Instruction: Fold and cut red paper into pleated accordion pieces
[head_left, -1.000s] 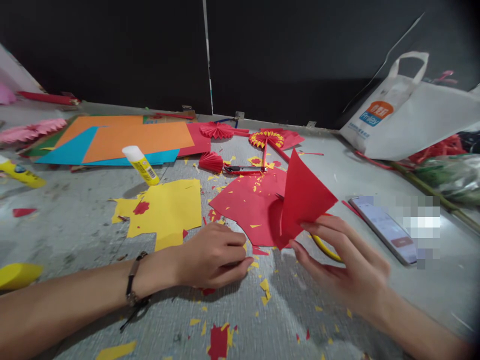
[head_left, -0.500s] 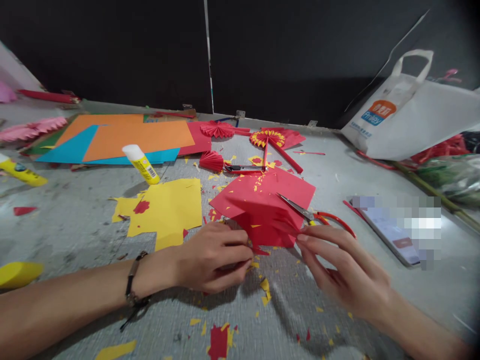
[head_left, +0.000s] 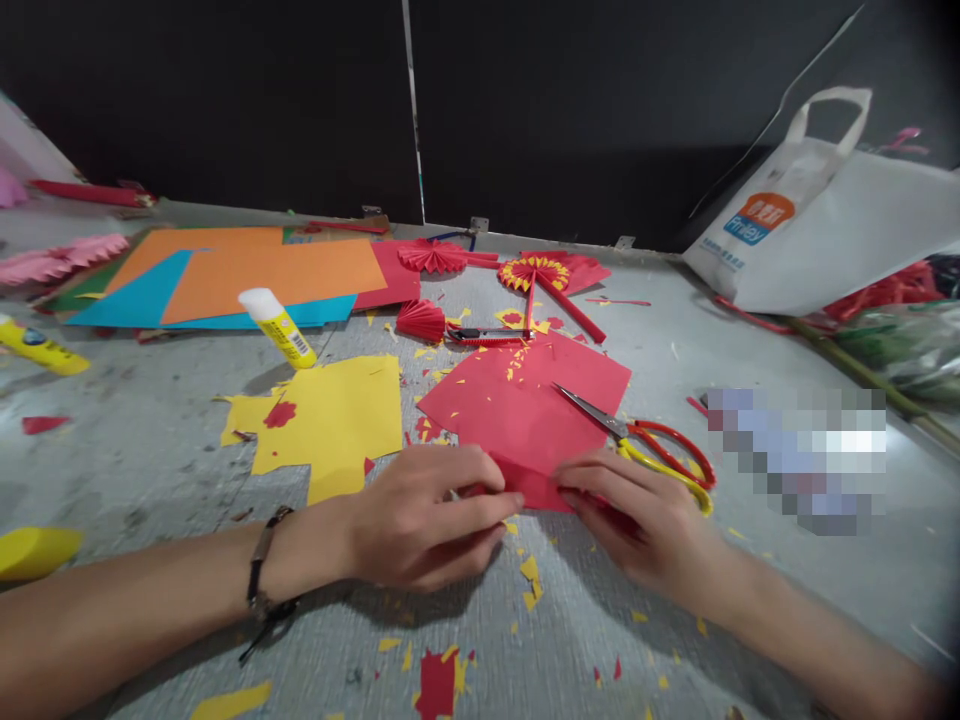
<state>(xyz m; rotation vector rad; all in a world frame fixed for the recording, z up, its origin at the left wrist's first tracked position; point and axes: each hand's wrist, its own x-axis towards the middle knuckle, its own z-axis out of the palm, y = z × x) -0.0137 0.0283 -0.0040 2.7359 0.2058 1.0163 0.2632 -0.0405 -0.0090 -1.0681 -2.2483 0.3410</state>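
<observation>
Pinching dark red paper (head_left: 529, 470) between two hands, low over the near edge of a red sheet (head_left: 525, 410) on a gray table (head_left: 172, 480). Held at its left end between the thumb and curled fingers of the left hand (head_left: 431, 515); held at the other end by the fingertips of the right hand (head_left: 652, 510), partly hidden beneath the knuckles. Hard to tell whether separate from the sheet or turned up from it.

Probably in the midst of folding or lining up edges, judging by the paired pinches. Calling next, on that reading, for a steady hold at left and an even press from the right, without skewing the layers.

Just beyond the right hand: scissors (head_left: 616, 428), with blades lying on the sheet. Farther back: a cutter (head_left: 491, 335), beside a small red fan (head_left: 421, 321). To the left: a glue stick (head_left: 277, 328), standing at the far edge of yellow paper (head_left: 345, 410). Scattered nearer: yellow scraps (head_left: 531, 570).
</observation>
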